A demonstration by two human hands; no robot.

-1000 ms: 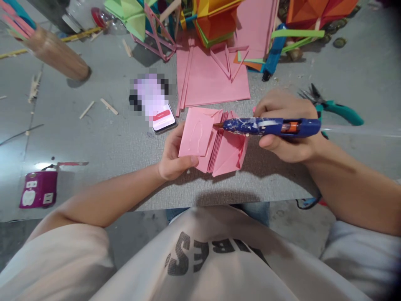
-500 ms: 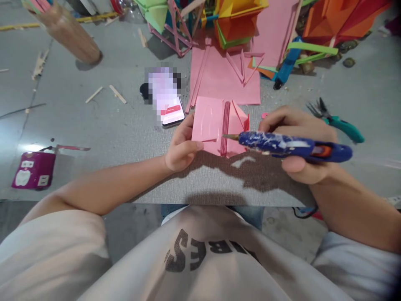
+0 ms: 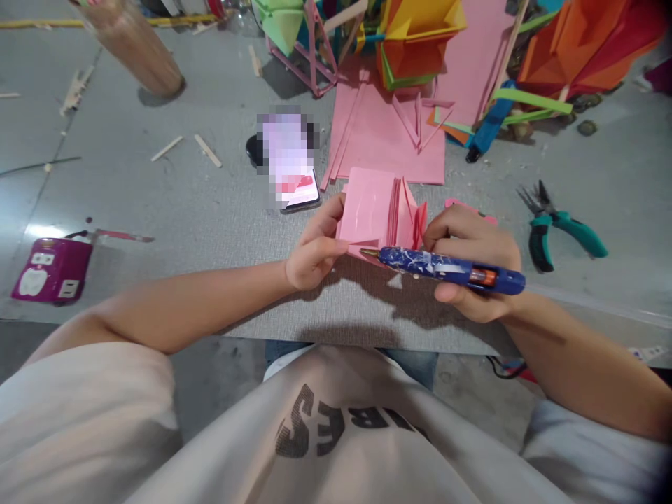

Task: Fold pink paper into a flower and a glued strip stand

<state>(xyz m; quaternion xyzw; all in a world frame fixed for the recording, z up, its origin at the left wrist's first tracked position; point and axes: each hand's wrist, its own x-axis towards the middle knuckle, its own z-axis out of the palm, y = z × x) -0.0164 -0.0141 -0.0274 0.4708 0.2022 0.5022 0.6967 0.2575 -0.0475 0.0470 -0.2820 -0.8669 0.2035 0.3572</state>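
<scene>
My left hand (image 3: 318,248) pinches the left edge of a folded pink paper piece (image 3: 367,206), thumb on top and fingers beneath. Stacked dark-pink folds run down its right part, with pointed flaps beyond them. Shiny streaks show on its flat pink face. In my right hand (image 3: 472,262) is a blue hot glue gun (image 3: 446,269), smeared with whitish glue. Its metal nozzle points left and lies over the lower edge of the paper, close to my left thumb. Whether the tip touches the paper I cannot tell.
Green-handled pliers (image 3: 570,234) lie open at the right. A phone (image 3: 302,192) rests beyond my left hand, near pink sheets (image 3: 388,157). Colourful folded-paper shapes (image 3: 420,35) stand at the back. At the left are a purple power adapter (image 3: 52,269) and a brown cup (image 3: 139,56).
The glue gun's nozzle has shifted from the dark-pink folds down and left to the paper's lower edge. The paper and my left hand have moved slightly right in view.
</scene>
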